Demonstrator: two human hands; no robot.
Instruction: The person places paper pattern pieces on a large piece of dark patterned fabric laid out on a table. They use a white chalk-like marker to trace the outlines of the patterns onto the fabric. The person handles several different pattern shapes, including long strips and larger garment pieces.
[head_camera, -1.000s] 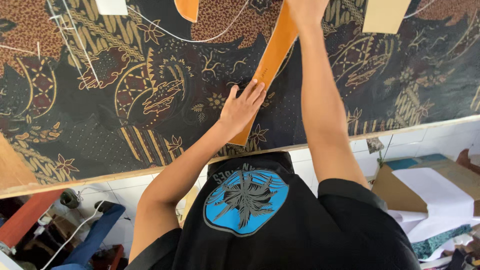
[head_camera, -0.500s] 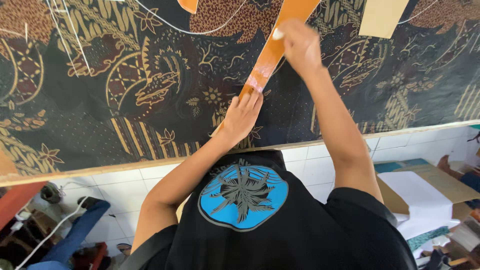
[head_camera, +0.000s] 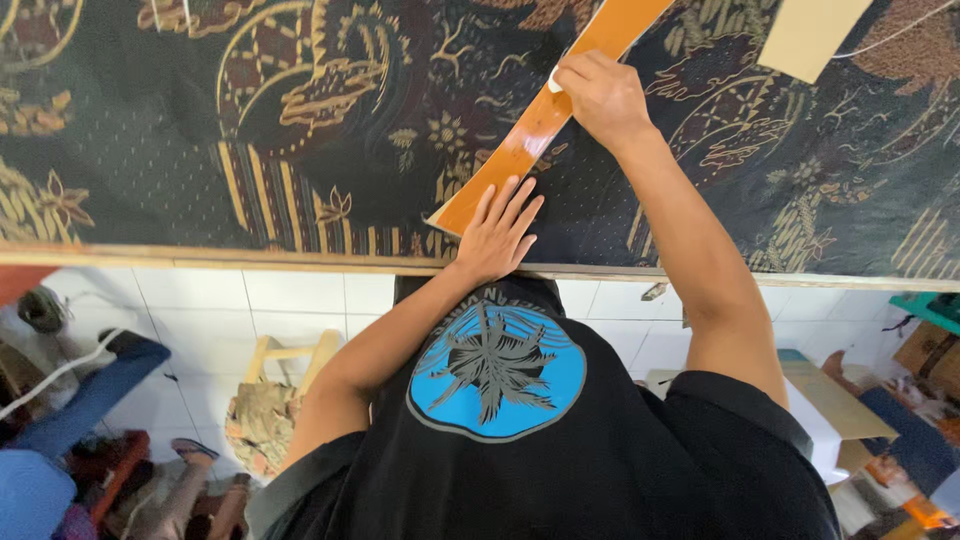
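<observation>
A dark batik cloth with gold and brown patterns covers the table. A long orange ruler lies slanted across it. My left hand rests flat on the cloth with fingers spread, its fingertips against the ruler's lower end. My right hand is closed on a small white piece of chalk held at the ruler's right edge, about halfway up the visible strip. My black shirt with a blue round print fills the lower middle of the view.
The table's wooden front edge runs across the view. A beige paper piece lies on the cloth at top right. Below are a white tiled floor, a wooden stool, cardboard and white sheets, and someone's blue-trousered leg.
My right hand has slid down along the ruler toward me, from its far end to its middle. My left hand has stayed at the ruler's lower end.
</observation>
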